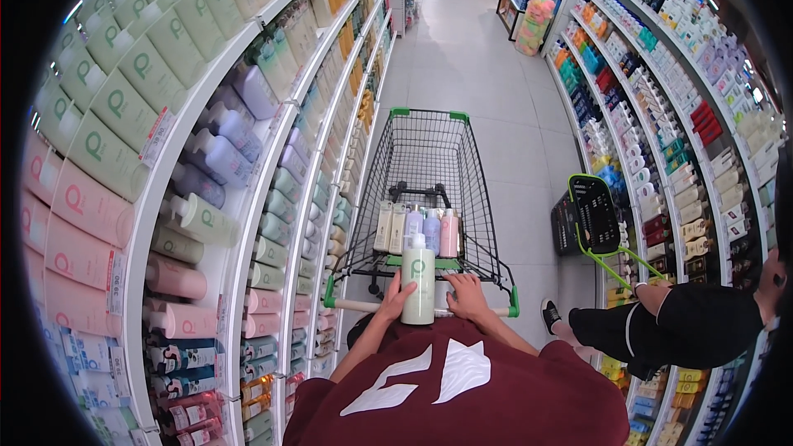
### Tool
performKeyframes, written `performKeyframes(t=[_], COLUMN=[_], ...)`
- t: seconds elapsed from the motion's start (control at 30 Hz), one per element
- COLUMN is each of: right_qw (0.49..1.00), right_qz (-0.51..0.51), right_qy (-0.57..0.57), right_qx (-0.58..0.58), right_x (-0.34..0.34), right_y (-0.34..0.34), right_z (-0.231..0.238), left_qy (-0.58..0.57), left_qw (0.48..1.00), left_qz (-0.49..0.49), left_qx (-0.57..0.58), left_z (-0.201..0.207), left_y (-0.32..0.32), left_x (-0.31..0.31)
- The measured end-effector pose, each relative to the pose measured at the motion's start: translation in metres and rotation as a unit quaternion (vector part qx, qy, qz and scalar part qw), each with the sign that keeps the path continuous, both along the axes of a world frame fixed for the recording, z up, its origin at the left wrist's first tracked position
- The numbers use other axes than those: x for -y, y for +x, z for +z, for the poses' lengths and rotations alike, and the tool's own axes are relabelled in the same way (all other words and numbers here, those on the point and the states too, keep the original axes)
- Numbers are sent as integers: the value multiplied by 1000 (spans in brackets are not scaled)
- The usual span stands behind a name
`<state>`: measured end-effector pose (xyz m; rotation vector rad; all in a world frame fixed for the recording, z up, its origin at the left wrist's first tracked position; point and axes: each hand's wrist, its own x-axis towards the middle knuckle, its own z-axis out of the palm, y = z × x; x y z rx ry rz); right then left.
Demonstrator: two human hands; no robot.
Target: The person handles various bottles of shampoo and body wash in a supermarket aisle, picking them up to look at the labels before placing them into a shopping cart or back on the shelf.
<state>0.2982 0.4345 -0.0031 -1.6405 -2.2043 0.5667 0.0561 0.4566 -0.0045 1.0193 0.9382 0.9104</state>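
Observation:
A pale green pump bottle (419, 287) with a white pump top stands upright in front of me at the shopping cart's handle. My left hand (395, 301) is closed around its left side. Just right of the bottle, my right hand (467, 296) rests over the cart handle (500, 311), its fingers reaching forward and apart. Inside the black wire shopping cart (434, 144), which has green corners, several bottles stand at the near end. Among them are a lavender bottle (432, 231), a pink bottle (448, 234) and cream-coloured packages (384, 227).
Shelves (186, 107) packed with green, pink and lavender bottles run close along my left. More stocked shelves (661, 74) line the right. A person in black (694, 322) stands there, holding a black basket (596, 215) with a green handle. Ahead, a bin of colourful items (537, 23) edges the aisle.

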Motion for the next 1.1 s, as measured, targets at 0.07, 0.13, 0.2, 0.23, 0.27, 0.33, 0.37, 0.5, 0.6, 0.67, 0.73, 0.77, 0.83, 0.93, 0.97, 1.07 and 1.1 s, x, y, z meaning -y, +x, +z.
performKeyframes(t=[0.07, 0.13, 0.2, 0.23, 0.27, 0.33, 0.37, 0.5, 0.6, 0.67, 0.73, 0.77, 0.83, 0.93, 0.97, 1.07, 1.1], right_qw=[1000, 1000, 999, 999, 999, 1000, 1000, 1000, 999, 997, 987, 988, 985, 983, 973, 953, 938], right_qz=[-1, -2, -4, -1, -2, 4, -3, -8, -20, -43, -106, -102, -94, -61, -54, 10, 45], right_qy=[-1, -3, -22, -24, -20, -18, -12, -16, -17, -38, -81, -37, 24, 27, 1, -86, -135], right_qx=[-8, -17, -24, -22, -25, -25, -27, -21, -38, -44, -93, -110, -144, -173, -224, -292, -317], right_x=[0, -2, -3, -2, -3, -6, -7, -16, -25, -36, -50, -57, -71, -97, -104, -110, -113], right_y=[1, 3, 5, 7, 8, 8, 8, 11, 16, 16, 10, 4, -14, -48, -68, -123, -140], right_z=[0, 0, 0, 0, 1, 5, 7, 8, 3, -3, -2, 1, 20, 38, 52, 84, 88], left_qy=[-9, -20, -93, -95, -113, -132, -121, -82, -84, -54, -47, -37, -31, -18, -3, 15, 30], left_qw=[1000, 999, 988, 987, 982, 974, 972, 964, 950, 947, 944, 945, 937, 931, 931, 923, 923], left_qz=[13, 25, 44, 48, 50, 61, 64, 106, 159, 219, 236, 248, 276, 309, 311, 326, 334], left_qx=[21, 42, 116, 117, 145, 175, 189, 230, 254, 229, 228, 211, 210, 195, 193, 203, 188], left_z=[-10, -14, -13, -11, -8, 4, 15, 23, 42, 51, 54, 58, 68, 82, 84, 103, 110], left_y=[-1, -2, -4, -7, -11, -21, -25, -49, -66, -78, -92, -98, -106, -121, -126, -137, -141], left_x=[3, 6, 9, 12, 15, 22, 24, 36, 49, 59, 67, 70, 74, 74, 72, 68, 65])
